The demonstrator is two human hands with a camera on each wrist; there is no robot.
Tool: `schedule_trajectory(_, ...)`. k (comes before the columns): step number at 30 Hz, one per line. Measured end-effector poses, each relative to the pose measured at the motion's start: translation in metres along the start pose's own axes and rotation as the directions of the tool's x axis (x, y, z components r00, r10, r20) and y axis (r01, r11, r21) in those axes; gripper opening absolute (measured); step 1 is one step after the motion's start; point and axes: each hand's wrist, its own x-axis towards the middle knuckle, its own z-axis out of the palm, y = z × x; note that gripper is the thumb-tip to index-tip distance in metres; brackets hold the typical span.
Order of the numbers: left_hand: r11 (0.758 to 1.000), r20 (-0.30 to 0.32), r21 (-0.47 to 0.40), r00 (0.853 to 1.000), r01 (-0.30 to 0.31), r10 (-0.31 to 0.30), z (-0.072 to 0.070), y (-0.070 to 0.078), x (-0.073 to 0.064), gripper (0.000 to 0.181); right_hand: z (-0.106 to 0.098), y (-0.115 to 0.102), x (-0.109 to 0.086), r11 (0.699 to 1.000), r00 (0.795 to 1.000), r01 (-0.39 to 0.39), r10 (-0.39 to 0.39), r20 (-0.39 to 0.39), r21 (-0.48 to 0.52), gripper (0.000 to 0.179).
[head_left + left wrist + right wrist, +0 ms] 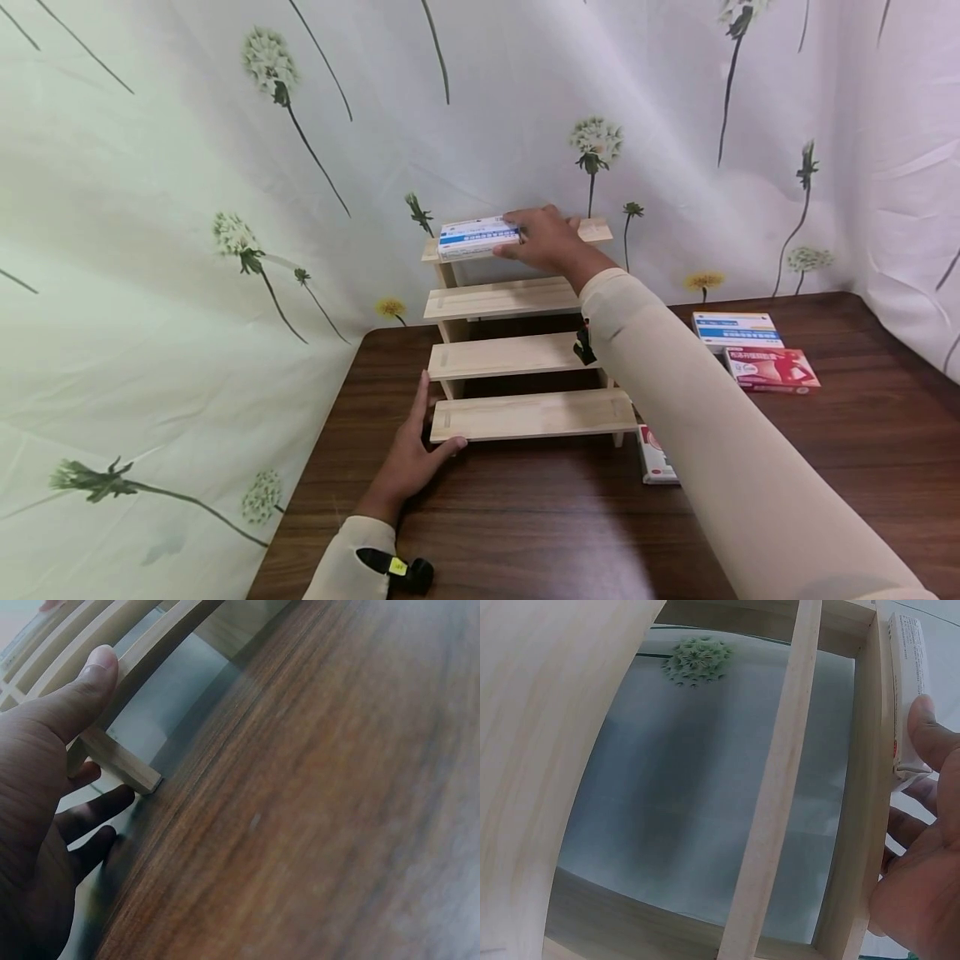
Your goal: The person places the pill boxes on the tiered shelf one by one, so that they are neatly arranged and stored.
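Note:
A pale wooden stepped rack (517, 356) stands against the patterned cloth. On the left part of its top shelf lies a white and blue medicine box (474, 238). My right hand (546, 239) pinches this box at its right end, thumb on the front side; in the right wrist view the thumb presses the box (910, 690) beside the shelf edge. At the rack's lower left corner is my left hand (411, 450), thumb at the front edge of the bottom step and extended fingers along the side. The left wrist view shows those fingers (97, 814) beside a rack leg (124, 761).
Right of the rack, a second white and blue box (737, 330) and a red box (772, 369) lie on the dark wooden table (525, 517). Another white and red box (655, 457) is partly hidden under the right sleeve. Dandelion-print cloth (487, 125) hangs behind.

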Motion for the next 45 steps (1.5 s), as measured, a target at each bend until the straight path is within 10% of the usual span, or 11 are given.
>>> schedule_trajectory(33, 1.0, -0.002, 0.009, 1.0, 0.009, -0.009, -0.001, -0.005, -0.001, 0.122, -0.007, 0.005, -0.009, 0.997, 0.999, 0.014, -0.017, -0.042, -0.074, 0.049)
schedule_trajectory(45, 1.0, -0.005, -0.01, 1.0, 0.006, -0.006, 0.0, -0.006, 0.0, 0.121, -0.01, 0.02, -0.033, 0.997, 0.99, 0.044, -0.052, -0.127, -0.063, 0.083)
